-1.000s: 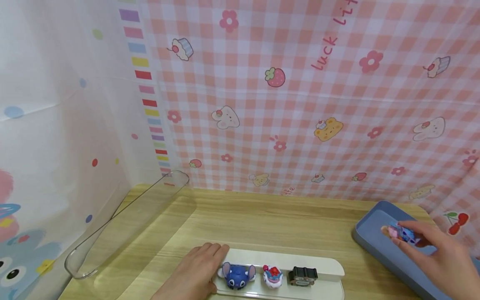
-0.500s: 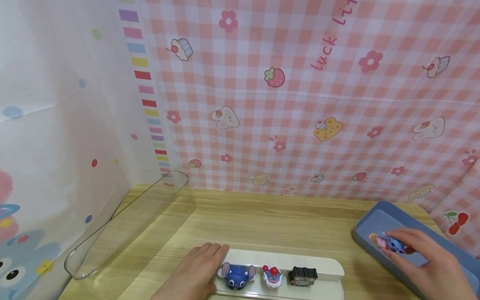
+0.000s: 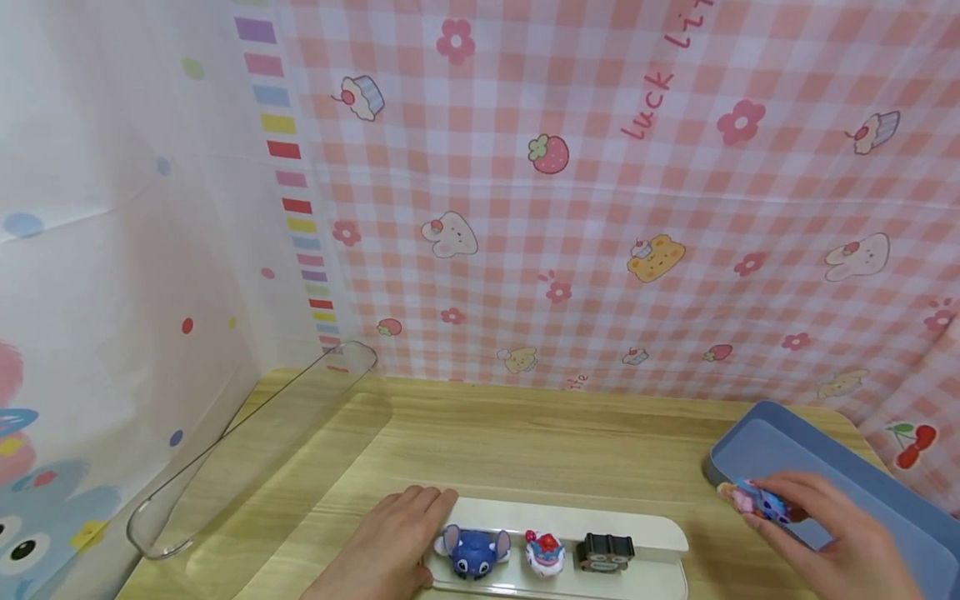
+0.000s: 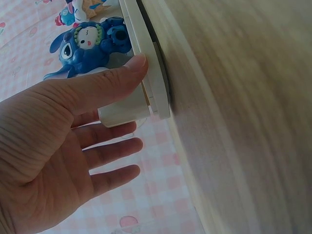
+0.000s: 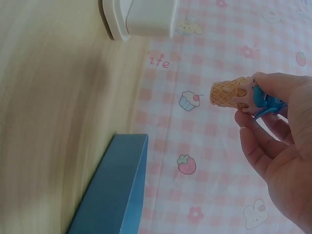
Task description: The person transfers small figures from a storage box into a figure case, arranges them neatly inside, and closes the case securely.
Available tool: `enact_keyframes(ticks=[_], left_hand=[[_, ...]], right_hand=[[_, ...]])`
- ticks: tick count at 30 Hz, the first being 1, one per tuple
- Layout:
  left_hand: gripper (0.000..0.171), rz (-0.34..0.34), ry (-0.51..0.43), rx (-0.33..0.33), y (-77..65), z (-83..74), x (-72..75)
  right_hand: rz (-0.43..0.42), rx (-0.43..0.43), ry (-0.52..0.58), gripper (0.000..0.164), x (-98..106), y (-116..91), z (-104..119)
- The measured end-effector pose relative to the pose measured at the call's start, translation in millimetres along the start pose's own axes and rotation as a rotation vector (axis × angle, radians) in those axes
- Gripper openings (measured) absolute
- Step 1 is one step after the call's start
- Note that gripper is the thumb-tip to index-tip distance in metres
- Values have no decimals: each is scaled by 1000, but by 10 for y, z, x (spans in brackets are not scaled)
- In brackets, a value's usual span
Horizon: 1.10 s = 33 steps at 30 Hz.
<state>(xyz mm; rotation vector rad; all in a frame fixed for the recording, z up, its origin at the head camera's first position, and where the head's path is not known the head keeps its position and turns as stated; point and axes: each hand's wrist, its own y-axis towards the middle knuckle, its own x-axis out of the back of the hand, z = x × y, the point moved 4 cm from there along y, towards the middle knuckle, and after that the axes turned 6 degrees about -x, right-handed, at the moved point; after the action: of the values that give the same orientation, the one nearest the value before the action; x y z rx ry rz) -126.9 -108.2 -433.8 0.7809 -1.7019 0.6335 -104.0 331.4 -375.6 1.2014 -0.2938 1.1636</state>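
My left hand (image 3: 393,542) grips the left end of a long white display base (image 3: 652,575), its thumb on the front edge and its fingers behind, as the left wrist view shows. On the base stand a blue big-eared figurine (image 3: 474,552), a white-and-red cupcake-like figurine (image 3: 545,553) and a dark brown block-shaped figurine (image 3: 606,552). Between thumb and fingers, my right hand (image 3: 840,533) pinches an ice-cream-cone figurine (image 5: 233,93) with a blue creature on it. It is held sideways above the near-left rim of a blue-grey tray (image 3: 817,467), cone pointing left.
At the left of the wooden table (image 3: 525,442) lies a clear plastic cover (image 3: 262,450) with rounded ends. A pink checked cloth (image 3: 495,200) hangs behind the table, and a white dotted cloth (image 3: 112,275) hangs at the left.
My right hand has moved left and slightly nearer with the ice-cream-cone figurine, from over the tray's inside to its rim. My left hand and the base have stayed put.
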Motion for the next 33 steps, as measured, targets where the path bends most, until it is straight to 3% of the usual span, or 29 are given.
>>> enact_keyframes(ticks=[13,22,33], left_hand=[[83,-24,6,-15,-16,2,-2],[83,-23,9,-23,-15,3,0],[84,-23,10,-19,-8,4,-4]], right_hand=[[6,47,42,60,-126,-82,142],[117,-97,1,52,-225,-158,195],[161,-26,145,58,-313,-228,261]])
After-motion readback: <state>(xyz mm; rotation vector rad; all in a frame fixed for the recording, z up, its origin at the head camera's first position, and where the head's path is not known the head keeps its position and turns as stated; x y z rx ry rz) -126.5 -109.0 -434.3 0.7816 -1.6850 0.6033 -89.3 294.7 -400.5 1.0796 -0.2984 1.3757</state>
